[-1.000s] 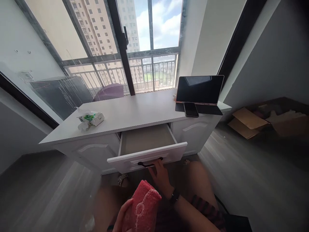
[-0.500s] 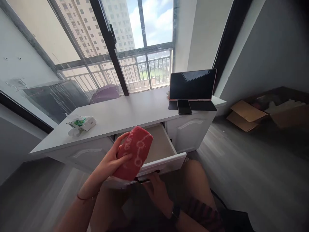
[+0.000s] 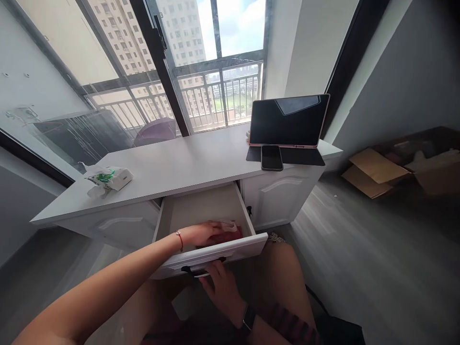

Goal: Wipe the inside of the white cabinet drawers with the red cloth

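Observation:
My left hand (image 3: 203,233) reaches into the open white drawer (image 3: 201,211) of the desk (image 3: 172,167) and rests on a red folded towel (image 3: 226,236), fingers curled over it. The towel lies at the drawer's front right and is mostly hidden by the hand and the drawer front. My right hand (image 3: 219,282) is below the drawer front, with its fingers hooked on the black handle (image 3: 203,269).
On the desk top stand a dark tablet (image 3: 288,120) on a keyboard cover, a phone (image 3: 271,157) in front of it and a tissue pack (image 3: 108,178) at the left. A window with railings lies behind. Cardboard boxes (image 3: 373,167) sit on the floor at the right.
My left hand carried the red towel up from my lap, over the drawer front and down into the drawer. My right hand stayed at the handle.

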`<action>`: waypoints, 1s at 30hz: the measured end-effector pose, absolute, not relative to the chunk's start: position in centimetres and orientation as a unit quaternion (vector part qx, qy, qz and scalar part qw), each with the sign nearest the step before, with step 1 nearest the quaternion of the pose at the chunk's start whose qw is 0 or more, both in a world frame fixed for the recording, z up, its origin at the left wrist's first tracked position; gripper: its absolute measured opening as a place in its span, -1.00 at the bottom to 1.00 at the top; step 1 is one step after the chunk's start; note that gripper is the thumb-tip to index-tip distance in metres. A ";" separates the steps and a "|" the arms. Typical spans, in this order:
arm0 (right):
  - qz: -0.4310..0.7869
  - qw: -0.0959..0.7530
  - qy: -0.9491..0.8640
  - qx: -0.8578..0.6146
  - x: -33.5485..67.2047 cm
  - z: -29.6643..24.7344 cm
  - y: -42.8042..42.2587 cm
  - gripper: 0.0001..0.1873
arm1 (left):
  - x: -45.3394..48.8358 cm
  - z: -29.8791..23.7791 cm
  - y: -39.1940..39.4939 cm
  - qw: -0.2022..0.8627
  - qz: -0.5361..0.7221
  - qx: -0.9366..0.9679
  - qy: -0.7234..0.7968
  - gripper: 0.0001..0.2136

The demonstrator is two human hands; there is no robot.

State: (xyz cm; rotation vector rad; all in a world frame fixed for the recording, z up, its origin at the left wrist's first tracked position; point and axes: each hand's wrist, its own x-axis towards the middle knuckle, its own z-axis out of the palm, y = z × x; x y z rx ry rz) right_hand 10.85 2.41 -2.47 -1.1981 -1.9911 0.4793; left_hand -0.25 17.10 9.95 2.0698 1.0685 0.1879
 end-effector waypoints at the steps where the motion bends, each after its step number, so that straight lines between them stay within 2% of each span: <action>1: 0.186 0.377 -0.778 -0.467 10.8 -2.6 2.5 -0.74 | 0.0 9.8 17.0 0.400 0.058 0.821 0.405 -0.62; 6: 0.176 0.396 -0.775 -0.459 10.7 -3.5 2.7 -0.70 | 1.0 8.3 17.4 0.350 -0.068 0.871 0.339 -0.56; 9: 0.181 0.400 -0.777 -0.451 10.7 -3.7 2.7 -0.69 | 1.5 7.2 18.6 0.324 -0.103 0.871 0.353 -0.49; 11: 0.183 0.403 -0.778 -0.446 10.7 -3.8 2.6 -0.69 | 1.8 6.6 20.1 0.324 -0.117 0.861 0.375 -0.50; 15: 0.195 0.394 -0.780 -0.446 10.7 -3.9 2.5 -0.71 | 2.1 5.5 24.0 0.326 -0.071 0.849 0.410 -0.54; 23: 0.173 0.424 -0.756 -0.468 9.6 -5.9 2.0 -0.70 | 1.1 3.5 31.0 0.252 -0.018 0.869 0.426 -0.51; 30: 0.162 0.436 -0.749 -0.472 9.3 -6.6 2.1 -0.70 | 0.0 3.0 33.4 0.282 0.039 0.860 0.423 -0.55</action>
